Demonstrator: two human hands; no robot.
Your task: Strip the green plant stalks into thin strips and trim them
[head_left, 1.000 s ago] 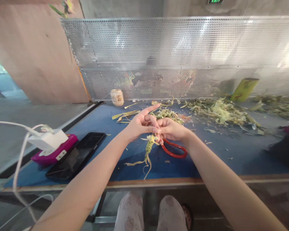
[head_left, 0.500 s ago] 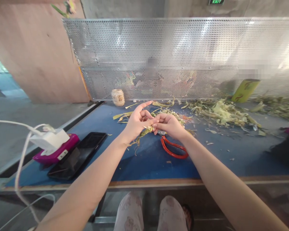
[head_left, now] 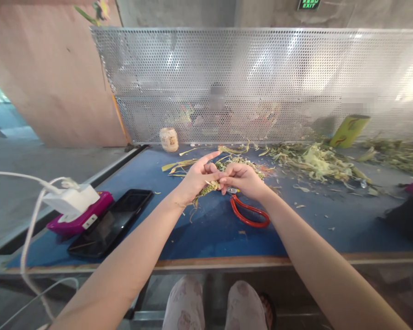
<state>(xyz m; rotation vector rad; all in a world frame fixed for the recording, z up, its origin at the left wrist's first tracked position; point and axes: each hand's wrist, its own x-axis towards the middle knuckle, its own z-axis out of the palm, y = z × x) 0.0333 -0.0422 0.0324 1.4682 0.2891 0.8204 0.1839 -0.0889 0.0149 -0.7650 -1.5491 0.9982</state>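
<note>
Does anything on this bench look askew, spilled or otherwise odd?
The yellow-green cylinder tilts instead of standing upright near the perforated metal screen. Loose plant scraps lie strewn, not piled, on the blue tabletop. The braided piece between left hand and right hand is too covered to judge for damage.

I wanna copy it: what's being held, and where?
A yellow-green braid of plant strips, pinched near its pale end by the left hand and right hand.

Bright white light shines on the metal screen [head_left: 261, 82], strongest at the right. Soft shadows lie on the blue tabletop [head_left: 206, 240]. The sides look stretched, and the far right is blurry.
</note>
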